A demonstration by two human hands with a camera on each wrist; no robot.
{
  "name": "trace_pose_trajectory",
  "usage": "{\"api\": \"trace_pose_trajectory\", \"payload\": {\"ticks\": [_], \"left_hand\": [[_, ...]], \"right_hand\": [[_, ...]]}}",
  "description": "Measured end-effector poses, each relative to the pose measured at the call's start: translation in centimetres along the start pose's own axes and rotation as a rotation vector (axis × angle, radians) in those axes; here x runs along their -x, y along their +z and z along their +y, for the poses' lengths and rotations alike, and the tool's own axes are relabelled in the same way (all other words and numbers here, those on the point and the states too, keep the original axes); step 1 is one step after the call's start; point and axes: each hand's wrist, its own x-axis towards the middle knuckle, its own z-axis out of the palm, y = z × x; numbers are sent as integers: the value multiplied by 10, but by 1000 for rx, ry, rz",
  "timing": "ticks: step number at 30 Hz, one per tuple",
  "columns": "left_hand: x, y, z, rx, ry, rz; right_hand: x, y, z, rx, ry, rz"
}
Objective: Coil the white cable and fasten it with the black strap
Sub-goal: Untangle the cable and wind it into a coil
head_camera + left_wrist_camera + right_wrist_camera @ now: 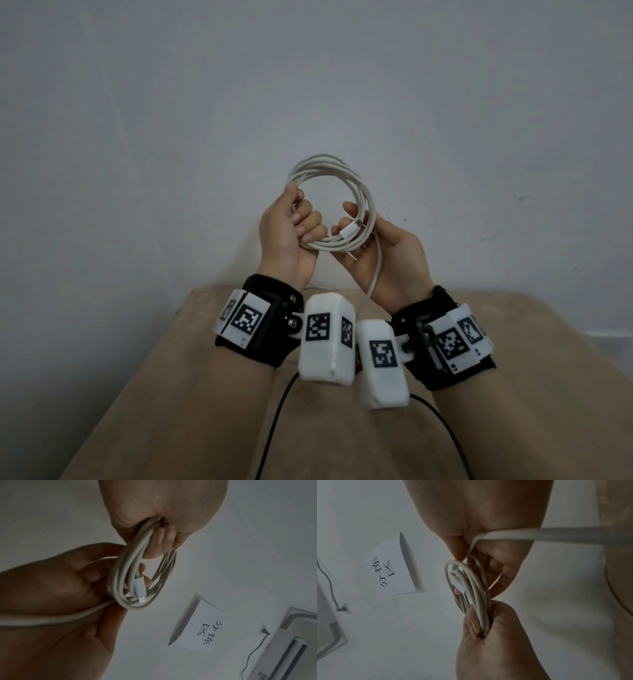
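The white cable (325,164) is wound into a round coil of several loops and held up in front of the wall. My left hand (294,226) grips the coil's left side in a closed fist. My right hand (376,253) pinches the lower right side, thumb over the loops beside the white plug (350,230). A loose tail (375,274) runs down across my right palm. The left wrist view shows the coil (123,574) edge-on with the plug (139,588) against it. In the right wrist view the tail (556,534) leads off to the right. No black strap shows in any view.
Below my wrists lies a beige padded surface (171,377), crossed by the black leads (274,428) of the wrist cameras. A plain white wall fills the background. It carries a paper sign (202,626) and a plugged-in socket (265,631) beside a white unit (283,649).
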Motion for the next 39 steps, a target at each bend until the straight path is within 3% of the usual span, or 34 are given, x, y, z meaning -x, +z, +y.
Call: {"api": "trace_pose_trajectory", "payload": {"ticks": [10,19,24,26,29,33,39], "left_hand": [[-3,-4,-8,136,-121,35],[2,2,-17,182,-239,-21],[5,7,-16,49,-369,-174],[5,7,-12,-103,-385,-191],[4,4,-2,-355,-357,-198],[4,1,13,-475,-276,-236],[16,-3,37,-711,-257,-508]], "right_hand": [[-2,0,-2,-11,-14,-94],[-3,-1,-10,4,-144,-7],[-1,-6,-23,-37,-202,-8],[1,-6,-28,-33,-215,-2],[4,-3,-29,26,-225,36],[6,-1,-25,154,-227,46],[9,-7,-26,338,-103,-33]]}}
